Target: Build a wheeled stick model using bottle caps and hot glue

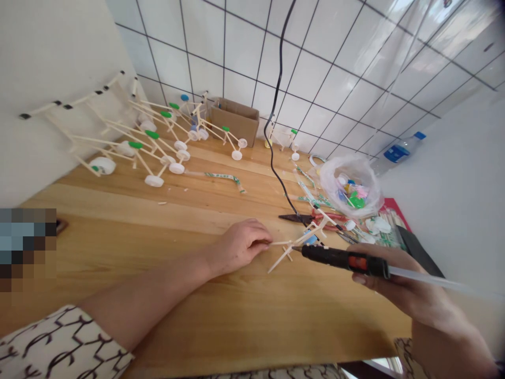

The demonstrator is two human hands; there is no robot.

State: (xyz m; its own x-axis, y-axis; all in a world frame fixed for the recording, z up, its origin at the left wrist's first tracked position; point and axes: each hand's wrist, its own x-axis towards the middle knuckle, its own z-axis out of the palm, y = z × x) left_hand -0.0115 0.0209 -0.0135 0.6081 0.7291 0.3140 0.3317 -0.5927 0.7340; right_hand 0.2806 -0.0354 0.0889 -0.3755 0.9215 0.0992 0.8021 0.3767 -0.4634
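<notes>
My left hand (241,243) pinches the end of a thin wooden stick (281,242) that belongs to a small stick frame (311,231) with black end caps. In my right hand (410,284) is a black glue gun (343,259) with a red-orange patch, and a long clear glue stick (430,278) runs out of its back. The gun's tip is at the joint where the sticks cross; whether it touches cannot be made out. A blue piece (310,237) lies partly hidden behind the frame.
Several stick cars with white wheels (153,181) stand at the back left, near a cardboard box (235,122). Red-handled pliers (311,217), a plastic bag of bits (335,181) and a water bottle (400,150) are on the right. A black cable (273,105) hangs across the middle.
</notes>
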